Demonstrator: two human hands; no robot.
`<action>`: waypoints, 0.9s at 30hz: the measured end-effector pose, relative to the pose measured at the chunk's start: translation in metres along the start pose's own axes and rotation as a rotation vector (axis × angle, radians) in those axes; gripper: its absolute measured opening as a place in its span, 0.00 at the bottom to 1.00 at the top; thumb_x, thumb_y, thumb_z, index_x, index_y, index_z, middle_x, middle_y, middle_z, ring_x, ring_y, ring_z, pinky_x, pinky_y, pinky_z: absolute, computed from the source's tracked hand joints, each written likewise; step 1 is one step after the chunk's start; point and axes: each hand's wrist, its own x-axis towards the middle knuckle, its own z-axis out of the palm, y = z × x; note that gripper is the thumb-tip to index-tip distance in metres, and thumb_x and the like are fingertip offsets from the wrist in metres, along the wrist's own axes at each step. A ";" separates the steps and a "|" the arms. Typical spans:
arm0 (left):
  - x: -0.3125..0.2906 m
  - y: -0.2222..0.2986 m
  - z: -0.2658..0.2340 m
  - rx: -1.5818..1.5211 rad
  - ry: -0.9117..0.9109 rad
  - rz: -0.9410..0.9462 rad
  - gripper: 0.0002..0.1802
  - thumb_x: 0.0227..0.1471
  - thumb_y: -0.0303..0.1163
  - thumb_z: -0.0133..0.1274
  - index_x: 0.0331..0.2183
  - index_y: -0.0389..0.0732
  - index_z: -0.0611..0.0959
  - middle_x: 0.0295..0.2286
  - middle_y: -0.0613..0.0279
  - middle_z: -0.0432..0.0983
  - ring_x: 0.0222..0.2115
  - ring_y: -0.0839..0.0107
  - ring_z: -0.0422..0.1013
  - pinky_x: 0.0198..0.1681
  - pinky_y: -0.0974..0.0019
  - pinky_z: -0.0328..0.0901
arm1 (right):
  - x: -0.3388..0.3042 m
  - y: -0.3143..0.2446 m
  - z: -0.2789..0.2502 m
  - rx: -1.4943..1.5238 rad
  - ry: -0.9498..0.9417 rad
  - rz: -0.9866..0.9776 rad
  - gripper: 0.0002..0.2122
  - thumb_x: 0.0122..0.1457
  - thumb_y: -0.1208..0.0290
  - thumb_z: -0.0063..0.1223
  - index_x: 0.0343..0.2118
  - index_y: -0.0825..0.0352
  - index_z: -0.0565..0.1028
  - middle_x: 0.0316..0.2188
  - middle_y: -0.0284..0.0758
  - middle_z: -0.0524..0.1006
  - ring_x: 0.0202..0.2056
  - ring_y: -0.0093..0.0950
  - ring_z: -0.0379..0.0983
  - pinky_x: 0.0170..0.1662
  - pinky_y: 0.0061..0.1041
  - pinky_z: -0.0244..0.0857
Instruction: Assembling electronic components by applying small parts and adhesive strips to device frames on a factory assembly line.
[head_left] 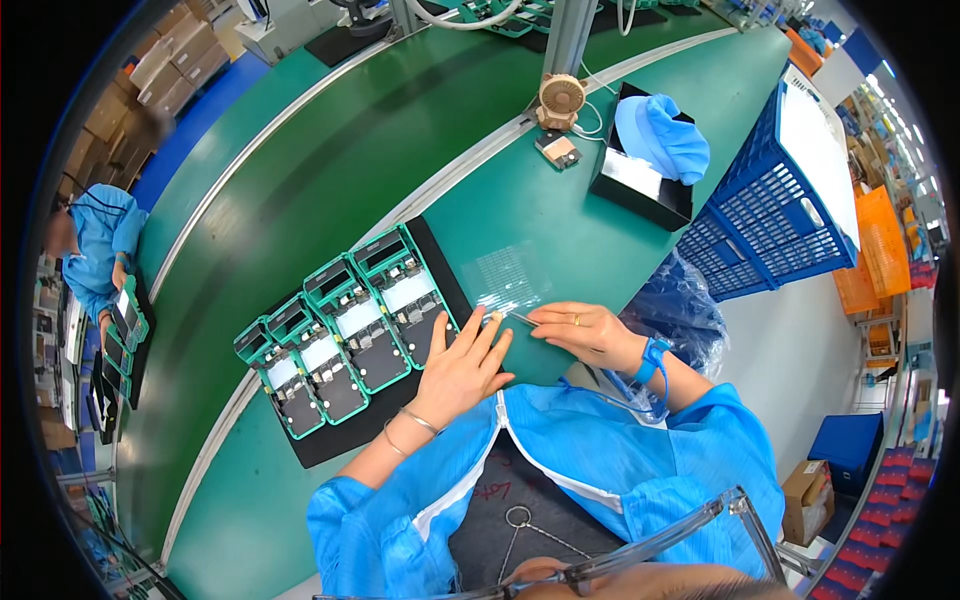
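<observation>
A clear sheet (508,278) with rows of small marks lies on the green bench in front of me. My left hand (462,368) is spread, its fingertips at the sheet's near edge. From the right, my right hand (585,333) closes in a pinch on thin metal tweezers (520,318), whose tip points toward my left fingertips. Whatever lies under those fingertips is too small to tell. Left of my left hand, several green-framed device housings (362,335) with exposed circuit parts stand in a row on a black mat (437,258).
A black box (640,195) holds a blue cap (662,137). Beside it are a small brown fan (561,98) and a metal post (572,40). A blue crate (770,215) stands at right, above clear plastic wrap (680,320). A dark green belt runs beyond; a co-worker (100,240) works far left.
</observation>
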 end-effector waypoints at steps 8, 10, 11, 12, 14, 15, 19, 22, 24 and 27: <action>0.002 -0.005 0.000 0.012 -0.018 0.008 0.32 0.41 0.50 0.60 0.48 0.47 0.77 0.50 0.61 0.69 0.54 0.63 0.62 0.54 0.38 0.52 | -0.001 0.007 -0.001 -0.104 -0.074 -0.082 0.15 0.46 0.80 0.56 0.39 0.71 0.75 0.45 0.45 0.75 0.46 0.41 0.74 0.47 0.33 0.71; 0.002 -0.007 0.000 -0.010 -0.001 0.006 0.31 0.41 0.50 0.60 0.47 0.46 0.77 0.49 0.62 0.70 0.54 0.64 0.63 0.54 0.38 0.52 | -0.001 0.008 0.000 -0.151 -0.103 -0.114 0.15 0.46 0.79 0.56 0.40 0.71 0.75 0.46 0.45 0.75 0.46 0.41 0.74 0.46 0.33 0.71; 0.002 -0.007 -0.001 -0.008 -0.001 0.002 0.31 0.41 0.50 0.60 0.47 0.46 0.77 0.49 0.62 0.70 0.54 0.64 0.63 0.54 0.38 0.52 | 0.001 0.007 0.001 -0.206 -0.108 -0.136 0.15 0.46 0.79 0.55 0.40 0.70 0.75 0.46 0.45 0.75 0.46 0.40 0.74 0.46 0.33 0.71; 0.002 -0.007 -0.001 -0.016 -0.001 0.001 0.30 0.42 0.49 0.60 0.47 0.46 0.78 0.49 0.62 0.70 0.54 0.64 0.63 0.54 0.39 0.52 | 0.002 0.007 0.002 -0.260 -0.112 -0.159 0.15 0.46 0.78 0.55 0.40 0.70 0.75 0.46 0.45 0.75 0.46 0.40 0.74 0.46 0.33 0.71; 0.002 -0.007 -0.003 -0.018 0.002 -0.004 0.29 0.42 0.48 0.60 0.47 0.46 0.78 0.48 0.62 0.70 0.54 0.64 0.63 0.54 0.39 0.52 | 0.009 0.010 0.004 -0.247 -0.077 -0.171 0.15 0.47 0.77 0.54 0.40 0.70 0.75 0.46 0.45 0.75 0.46 0.40 0.74 0.46 0.33 0.71; 0.002 -0.007 -0.002 -0.022 0.003 -0.003 0.29 0.43 0.48 0.60 0.46 0.46 0.78 0.48 0.62 0.70 0.53 0.64 0.63 0.54 0.39 0.52 | 0.014 0.012 0.005 -0.235 -0.042 -0.178 0.15 0.47 0.76 0.54 0.41 0.70 0.75 0.45 0.45 0.75 0.46 0.40 0.74 0.46 0.34 0.71; -0.003 -0.009 -0.010 -0.069 0.056 0.019 0.25 0.45 0.43 0.59 0.45 0.43 0.77 0.48 0.57 0.70 0.52 0.61 0.64 0.55 0.41 0.53 | 0.046 0.007 0.005 -0.198 -0.037 -0.174 0.15 0.47 0.77 0.54 0.41 0.68 0.75 0.46 0.42 0.75 0.45 0.39 0.74 0.46 0.33 0.71; -0.008 -0.017 -0.038 -0.089 0.089 -0.103 0.27 0.42 0.37 0.61 0.45 0.37 0.75 0.48 0.52 0.68 0.51 0.56 0.64 0.54 0.50 0.57 | 0.073 0.007 0.016 -0.137 -0.027 -0.204 0.16 0.47 0.78 0.54 0.41 0.68 0.75 0.47 0.41 0.75 0.45 0.39 0.74 0.46 0.33 0.71; -0.016 -0.035 -0.043 -0.040 0.207 -0.223 0.25 0.43 0.32 0.59 0.46 0.36 0.75 0.48 0.52 0.69 0.49 0.51 0.64 0.50 0.50 0.60 | 0.091 0.009 0.027 -0.129 -0.029 -0.231 0.16 0.46 0.79 0.54 0.42 0.68 0.75 0.47 0.41 0.74 0.47 0.38 0.73 0.47 0.32 0.71; -0.027 -0.053 -0.042 0.145 0.135 -0.344 0.22 0.45 0.32 0.58 0.45 0.37 0.77 0.46 0.53 0.71 0.50 0.51 0.63 0.51 0.49 0.59 | 0.113 0.017 0.049 -0.128 -0.057 -0.291 0.15 0.47 0.81 0.55 0.41 0.67 0.76 0.47 0.41 0.75 0.48 0.38 0.73 0.47 0.33 0.71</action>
